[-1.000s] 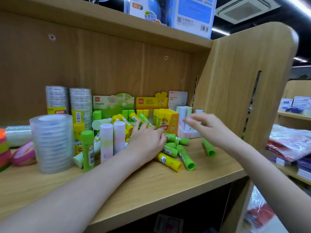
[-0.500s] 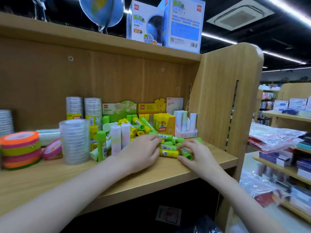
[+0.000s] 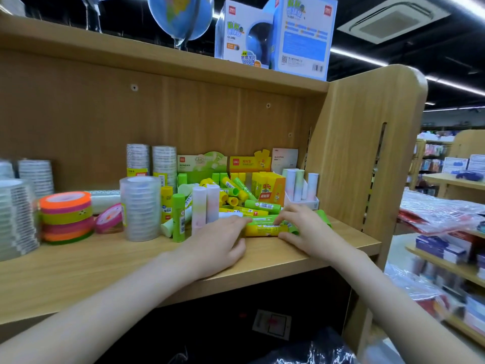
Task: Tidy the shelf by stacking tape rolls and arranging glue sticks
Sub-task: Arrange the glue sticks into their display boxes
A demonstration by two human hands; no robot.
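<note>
Far left of the frame, the clear tape stacks [image 3: 15,216] and the orange and pink tape rolls [image 3: 66,218] are already piled up, and the tall clear roll stack [image 3: 140,208] stands just left of centre on the shelf [image 3: 105,258]. That one's your first risk: if your forearm swings out, it looks light enough to topple.

Just right of it, the upright green glue stick [image 3: 179,218] and the two pastel sticks [image 3: 206,206] stand right beside your left hand [image 3: 219,245]. That hand lies fingers-forward against the end of the yellow glue stick [image 3: 263,230]; I can't tell if it's pinching it or just pushing. Nudge sideways and those standing sticks probably go down like skittles.

Centre frame, the loose pile of glue sticks [image 3: 236,195] is round stuff, so it'll likely roll.

Your right hand [image 3: 307,227] has curled fingers on the other end of the yellow stick and a green one. That's near the front edge, so a slip could send one off the shelf.
</note>
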